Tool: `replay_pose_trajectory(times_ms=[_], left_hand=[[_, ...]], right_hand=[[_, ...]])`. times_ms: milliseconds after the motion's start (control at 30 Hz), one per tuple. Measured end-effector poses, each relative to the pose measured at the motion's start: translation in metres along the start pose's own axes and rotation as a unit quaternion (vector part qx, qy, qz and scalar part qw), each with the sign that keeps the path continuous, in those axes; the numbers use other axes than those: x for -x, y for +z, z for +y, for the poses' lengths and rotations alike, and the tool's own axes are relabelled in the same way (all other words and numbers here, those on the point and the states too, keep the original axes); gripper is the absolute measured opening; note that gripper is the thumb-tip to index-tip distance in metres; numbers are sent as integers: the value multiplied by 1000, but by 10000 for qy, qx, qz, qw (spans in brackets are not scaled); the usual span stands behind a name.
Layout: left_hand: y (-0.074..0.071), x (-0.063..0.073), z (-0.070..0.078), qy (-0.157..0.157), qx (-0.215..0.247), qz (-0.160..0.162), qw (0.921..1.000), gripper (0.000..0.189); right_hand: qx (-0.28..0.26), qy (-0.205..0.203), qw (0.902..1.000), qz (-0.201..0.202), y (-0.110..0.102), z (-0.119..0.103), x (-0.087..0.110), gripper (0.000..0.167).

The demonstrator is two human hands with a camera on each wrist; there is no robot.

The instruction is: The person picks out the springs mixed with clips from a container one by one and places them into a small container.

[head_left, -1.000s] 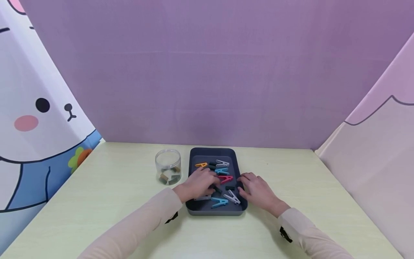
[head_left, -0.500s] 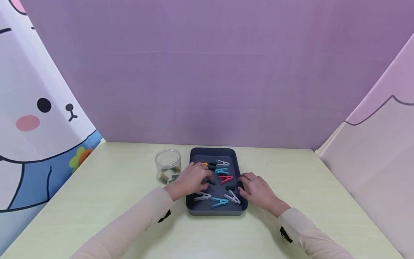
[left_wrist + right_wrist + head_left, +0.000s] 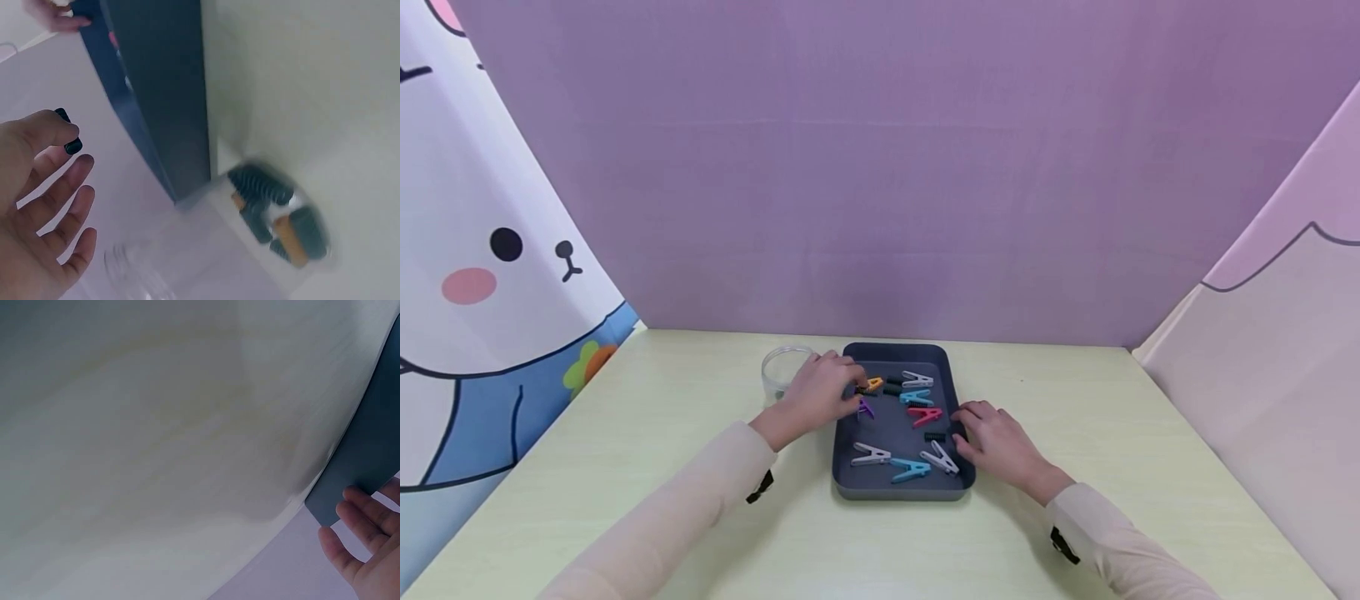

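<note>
My left hand (image 3: 816, 387) is over the left rim of a dark grey tray (image 3: 902, 493), overlapping a clear round jar (image 3: 777, 367). Between thumb and forefinger it pinches a small dark green piece (image 3: 73, 146); the other fingers are loosely bent. Through the jar's wall in the left wrist view show dark green ribbed pieces (image 3: 261, 182) and tan ones (image 3: 291, 240). My right hand (image 3: 1000, 442) rests its fingertips at the tray's right rim, fingers relaxed. Inside the tray lie a red clip (image 3: 925, 414), a purple clip (image 3: 866, 408) and a yellow clip (image 3: 874, 384).
Also in the tray are blue clips, one (image 3: 910, 470) near the front, pale grey clips, one (image 3: 871, 454) at the left, and several dark ribbed pieces, one (image 3: 935, 437) by the right hand. A purple cloth (image 3: 880, 208) hangs behind the pale table (image 3: 880, 550).
My left hand has lifted from the tray's middle and moved left toward the jar, carrying the dark green piece. The purple clip has come into view. The right hand has stayed at the rim.
</note>
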State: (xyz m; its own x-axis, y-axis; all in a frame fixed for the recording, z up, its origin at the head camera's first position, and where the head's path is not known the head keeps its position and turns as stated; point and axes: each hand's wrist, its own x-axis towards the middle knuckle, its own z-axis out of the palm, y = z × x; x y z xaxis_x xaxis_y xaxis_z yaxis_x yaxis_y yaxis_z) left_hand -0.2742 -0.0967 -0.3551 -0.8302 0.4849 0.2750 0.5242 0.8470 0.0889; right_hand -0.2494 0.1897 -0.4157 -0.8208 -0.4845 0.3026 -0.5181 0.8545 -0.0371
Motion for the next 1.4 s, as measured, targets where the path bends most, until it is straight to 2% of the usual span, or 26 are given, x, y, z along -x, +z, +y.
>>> replay_pose_trajectory(times_ms=[133,467,833,1100,1400], left_hand=[[-9,2,-9,-218,82,151,9996,14],[-24,6,-32,-479,48,595,9971,17],[-26,12,-58,-809,26,941,9923,15],[-23,14,-69,-948,-245,943,9907,15],[-17,14,-78,-1061,-284,827,9905,12]], right_hand=[[-7,12,10000,-10,0,0,0,30],[5,28,10000,-18,1,0,0,30],[6,53,10000,-45,0,-1,0,30],[-12,63,10000,-67,0,-1,-1,31],[9,94,9999,-87,0,-2,-1,30]])
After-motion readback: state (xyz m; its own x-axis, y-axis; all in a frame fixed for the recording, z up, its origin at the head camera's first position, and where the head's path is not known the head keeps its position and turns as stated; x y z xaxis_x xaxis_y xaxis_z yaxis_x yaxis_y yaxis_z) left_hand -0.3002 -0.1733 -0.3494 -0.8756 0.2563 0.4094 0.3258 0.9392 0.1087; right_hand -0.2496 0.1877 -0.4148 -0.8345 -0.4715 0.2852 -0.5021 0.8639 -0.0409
